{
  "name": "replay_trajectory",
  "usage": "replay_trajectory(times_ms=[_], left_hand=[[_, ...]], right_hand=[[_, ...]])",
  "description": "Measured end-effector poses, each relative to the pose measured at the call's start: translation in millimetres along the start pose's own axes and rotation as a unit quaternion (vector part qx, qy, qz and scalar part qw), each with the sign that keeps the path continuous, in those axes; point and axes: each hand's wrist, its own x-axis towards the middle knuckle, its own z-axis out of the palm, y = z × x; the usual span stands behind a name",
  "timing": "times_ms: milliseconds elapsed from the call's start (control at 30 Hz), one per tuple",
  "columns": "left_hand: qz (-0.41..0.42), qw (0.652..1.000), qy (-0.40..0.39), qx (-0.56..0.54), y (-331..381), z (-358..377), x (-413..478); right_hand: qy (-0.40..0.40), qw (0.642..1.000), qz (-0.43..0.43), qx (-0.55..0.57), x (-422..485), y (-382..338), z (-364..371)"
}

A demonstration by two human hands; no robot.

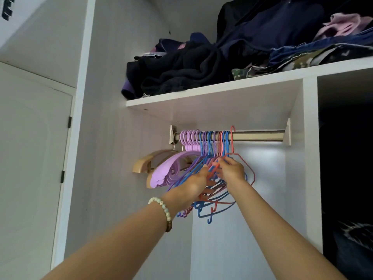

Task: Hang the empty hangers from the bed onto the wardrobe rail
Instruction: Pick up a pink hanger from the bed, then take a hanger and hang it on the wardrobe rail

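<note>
White wardrobe (pixel 121 98) interior, viewed from below. Dark marks at the upper-left corner are cut off and cannot be read. A shelf (pixel 201 99) carries heaped dark clothes (pixel 181 71). Beneath it, the wardrobe rail (pixel 258 136) bears, from the left, wooden hangers (pixel 141 160), lilac plastic hangers (pixel 167 168), then blue, purple and red wire hangers (pixel 210 142) packed together. An outermost red hanger (pixel 232 138) is hooked on just to their right. The left hand (pixel 196 184), with a beaded bracelet (pixel 163 207) at the wrist, grips the wire hangers' frames, fingers (pixel 210 190) curled among the wires. The right hand (pixel 232 168) sits just beside and higher, its fingers (pixel 222 161) drawn together, pinching a red wire of that bundle below the hooks.
</note>
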Motion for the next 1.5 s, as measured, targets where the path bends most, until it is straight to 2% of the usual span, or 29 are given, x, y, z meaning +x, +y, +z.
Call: replay_trajectory(times_ms=[133, 267, 433, 667, 833, 967, 1100, 1300, 1500], left_hand=[[0.001, 1.000, 0.011, 0.003, -5, -9, -8], [0.010, 0.999, 0.020, 0.024, -6, -26, -28], [0.049, 0.995, 0.074, 0.043, 3, -59, -63], [0.145, 0.975, 0.152, 0.067, 2, -142, -143], [0.155, 0.951, 0.239, 0.117, -10, -233, -220], [0.123, 0.929, 0.327, 0.125, -37, -316, -296], [0.044, 0.894, 0.411, 0.173, -78, -389, -383], [-0.085, 0.845, 0.477, 0.229, -144, -468, -533], [-0.213, 0.786, 0.545, 0.199, -243, -511, -687]], right_hand=[[0.023, 1.000, 0.001, -0.011, -8, 10, -3], [0.067, 0.992, -0.079, -0.066, -27, 6, -8], [0.046, 0.986, -0.105, -0.124, -65, -24, 2], [-0.091, 0.977, -0.166, -0.094, -137, -59, 72], [-0.228, 0.961, -0.135, -0.074, -194, -58, 152], [-0.359, 0.924, -0.117, -0.058, -261, -52, 220], [-0.466, 0.879, -0.082, -0.055, -341, -39, 299], [-0.582, 0.808, -0.048, -0.079, -488, 5, 411], [-0.695, 0.710, 0.003, -0.113, -656, 78, 479]])
